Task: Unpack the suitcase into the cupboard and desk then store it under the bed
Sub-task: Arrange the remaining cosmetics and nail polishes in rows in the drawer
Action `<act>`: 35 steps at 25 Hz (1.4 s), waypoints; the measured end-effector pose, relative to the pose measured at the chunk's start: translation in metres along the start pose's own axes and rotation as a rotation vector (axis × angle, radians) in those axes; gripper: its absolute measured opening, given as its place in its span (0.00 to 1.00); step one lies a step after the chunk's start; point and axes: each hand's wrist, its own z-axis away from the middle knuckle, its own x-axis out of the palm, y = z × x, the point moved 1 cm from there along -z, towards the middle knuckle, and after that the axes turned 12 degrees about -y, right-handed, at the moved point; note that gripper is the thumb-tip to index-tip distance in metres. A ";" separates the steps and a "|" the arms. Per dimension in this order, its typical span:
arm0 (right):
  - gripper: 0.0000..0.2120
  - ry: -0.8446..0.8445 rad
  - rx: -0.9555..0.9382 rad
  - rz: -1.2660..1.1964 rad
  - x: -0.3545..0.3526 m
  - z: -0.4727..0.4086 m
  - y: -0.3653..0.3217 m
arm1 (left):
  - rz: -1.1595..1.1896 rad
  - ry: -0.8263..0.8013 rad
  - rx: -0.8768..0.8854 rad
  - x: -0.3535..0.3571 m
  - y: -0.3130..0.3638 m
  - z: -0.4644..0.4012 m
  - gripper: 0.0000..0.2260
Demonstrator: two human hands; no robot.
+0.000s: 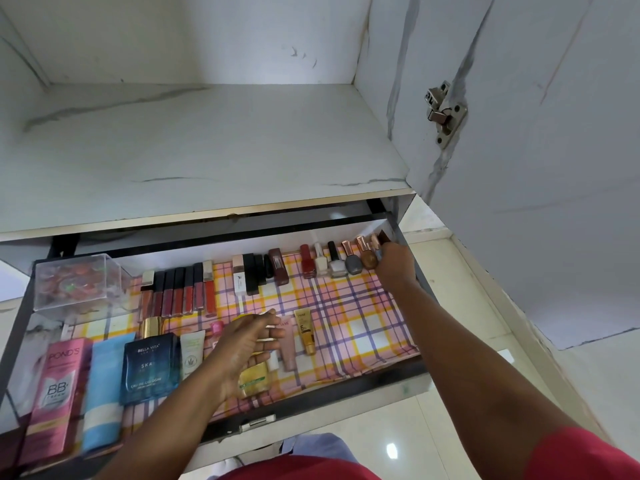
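Under a marbled cupboard shelf (207, 140), a plaid-lined drawer (346, 327) stands open.

- The right hand (394, 263) covers the far right end of the nail polish row (341, 259), so its grip cannot be told.
- The left hand (242, 344) hides most of a yellow jar (252, 377) and the tubes behind it.
- The pink Pond's box (52, 393) is partly cut by the left edge.
- The clear box (78, 282) holds blurred contents.
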 end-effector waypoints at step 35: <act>0.19 -0.036 -0.494 0.321 0.015 0.215 -0.063 | -1.201 0.364 0.616 -0.082 -0.030 0.132 0.14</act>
